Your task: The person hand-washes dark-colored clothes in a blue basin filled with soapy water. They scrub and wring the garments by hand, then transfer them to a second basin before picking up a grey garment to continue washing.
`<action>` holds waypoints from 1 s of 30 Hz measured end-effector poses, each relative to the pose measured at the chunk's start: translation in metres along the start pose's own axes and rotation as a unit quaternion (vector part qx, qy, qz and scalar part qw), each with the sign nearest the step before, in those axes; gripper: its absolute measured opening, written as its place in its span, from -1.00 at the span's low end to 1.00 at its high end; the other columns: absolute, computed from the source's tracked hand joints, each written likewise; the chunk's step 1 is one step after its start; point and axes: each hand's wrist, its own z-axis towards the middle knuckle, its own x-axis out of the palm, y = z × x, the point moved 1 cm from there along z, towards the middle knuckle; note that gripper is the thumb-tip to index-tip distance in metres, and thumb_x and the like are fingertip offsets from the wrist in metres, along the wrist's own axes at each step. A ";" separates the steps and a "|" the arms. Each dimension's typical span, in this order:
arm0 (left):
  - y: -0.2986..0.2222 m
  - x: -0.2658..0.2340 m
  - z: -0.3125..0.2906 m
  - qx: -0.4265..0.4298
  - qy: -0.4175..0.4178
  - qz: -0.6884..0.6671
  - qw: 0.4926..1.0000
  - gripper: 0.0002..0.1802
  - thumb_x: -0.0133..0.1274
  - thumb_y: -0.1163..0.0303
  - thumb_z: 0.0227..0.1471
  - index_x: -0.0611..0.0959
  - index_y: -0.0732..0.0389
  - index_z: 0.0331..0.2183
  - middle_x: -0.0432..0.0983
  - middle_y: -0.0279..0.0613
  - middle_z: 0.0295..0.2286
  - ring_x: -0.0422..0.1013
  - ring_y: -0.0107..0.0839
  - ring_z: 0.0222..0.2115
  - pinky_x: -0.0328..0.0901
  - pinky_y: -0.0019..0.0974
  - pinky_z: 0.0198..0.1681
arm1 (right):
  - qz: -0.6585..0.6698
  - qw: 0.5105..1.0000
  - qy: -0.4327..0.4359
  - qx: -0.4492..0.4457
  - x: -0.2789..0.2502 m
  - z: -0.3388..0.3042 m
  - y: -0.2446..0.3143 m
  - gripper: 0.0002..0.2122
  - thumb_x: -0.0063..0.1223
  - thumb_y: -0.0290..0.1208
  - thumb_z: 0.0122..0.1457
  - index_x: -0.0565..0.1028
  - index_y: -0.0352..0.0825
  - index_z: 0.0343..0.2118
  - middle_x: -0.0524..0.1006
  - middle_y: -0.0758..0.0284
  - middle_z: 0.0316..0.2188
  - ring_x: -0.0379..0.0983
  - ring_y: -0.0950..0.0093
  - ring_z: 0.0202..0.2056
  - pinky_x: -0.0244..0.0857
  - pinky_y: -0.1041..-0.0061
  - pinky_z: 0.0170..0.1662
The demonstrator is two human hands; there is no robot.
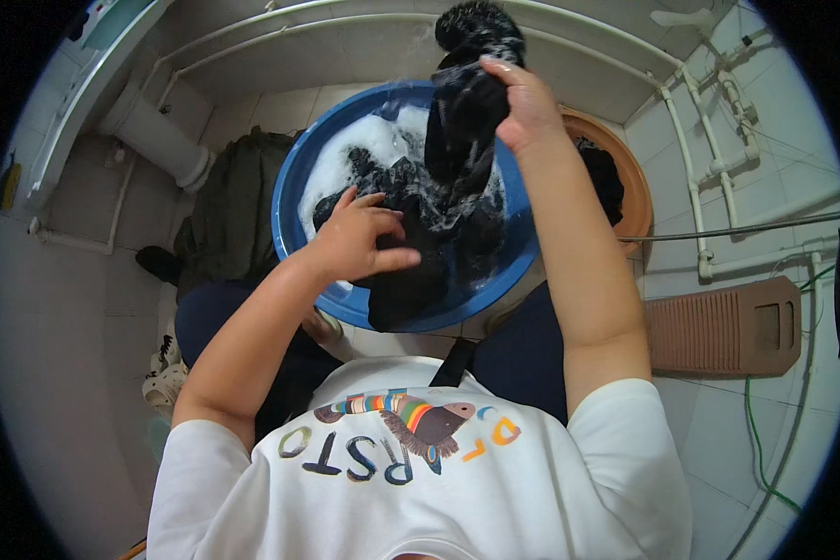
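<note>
A wet black garment is lifted in a bunch above the far side of a blue basin, with my right hand closed round it. Its lower part trails down into the basin, among more dark cloth, part of which hangs over the near rim. My left hand hovers over or rests on this cloth with its fingers spread and nothing gripped. Whether the palm touches the fabric cannot be told. White suds float along the basin's left and far sides.
An orange basin with dark cloth stands right of the blue one. Farther right is a brown washboard. Dark olive clothing lies at the left. White pipes run along the walls, and a thin dark hose crosses at the right.
</note>
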 end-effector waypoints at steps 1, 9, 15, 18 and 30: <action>0.001 -0.003 0.012 -0.034 0.013 -0.016 0.999 -0.45 0.01 -0.16 -0.19 0.58 0.14 -0.36 0.47 -0.05 -0.28 0.23 -0.05 -0.05 -0.22 0.07 0.13 | 0.006 0.999 0.003 0.034 -0.002 0.001 -0.006 -0.77 0.08 -0.48 -0.07 0.44 -0.47 -0.33 0.49 0.14 -0.39 0.45 0.25 -0.34 0.32 0.22 -0.17; 0.043 -0.011 0.057 -0.030 -0.245 -0.085 0.965 0.24 0.33 0.01 -0.50 -0.02 0.20 0.13 0.00 0.19 0.05 0.04 0.01 0.07 0.07 -0.18 0.05 | -0.154 0.956 0.097 0.229 0.001 -0.033 -0.051 -0.81 0.05 -0.43 -0.06 0.45 -0.43 -0.39 0.49 0.22 -0.50 0.46 0.38 -0.48 0.36 0.38 -0.36; 0.036 -0.020 0.060 -0.061 -0.109 -0.215 0.969 -0.22 0.35 0.30 -0.52 0.42 0.27 -0.14 0.44 -0.07 -0.29 0.36 -0.20 -0.20 0.21 -0.30 -0.10 | -0.346 0.882 0.234 0.217 -0.002 -0.037 -0.047 -0.74 0.11 -0.36 -0.05 0.46 -0.42 -0.32 0.49 0.33 -0.43 0.41 0.59 -0.42 0.29 0.62 -0.29; 0.055 -0.007 0.059 -0.129 -0.221 -0.358 0.898 -0.49 0.27 0.44 -0.37 0.47 0.28 -0.26 0.45 -0.20 -0.36 0.38 -0.43 -0.32 0.26 -0.39 -0.21 | -0.337 0.903 0.243 0.111 -0.025 -0.024 -0.051 -0.49 0.16 -0.31 -0.08 0.30 -0.36 -0.05 0.41 0.29 -0.21 0.31 0.53 -0.16 0.17 0.58 -0.06; 0.084 -0.019 0.066 -0.283 -0.326 -0.471 0.770 -0.20 0.21 0.10 -0.24 0.22 0.28 -0.04 0.36 0.02 -0.22 0.34 -0.22 -0.23 0.25 -0.26 -0.14 | -0.045 0.996 -0.056 0.049 -0.037 0.006 -0.067 -0.80 -0.12 -0.47 0.01 0.41 -0.38 -0.28 0.47 0.25 -0.37 0.41 0.34 -0.31 0.30 0.31 -0.21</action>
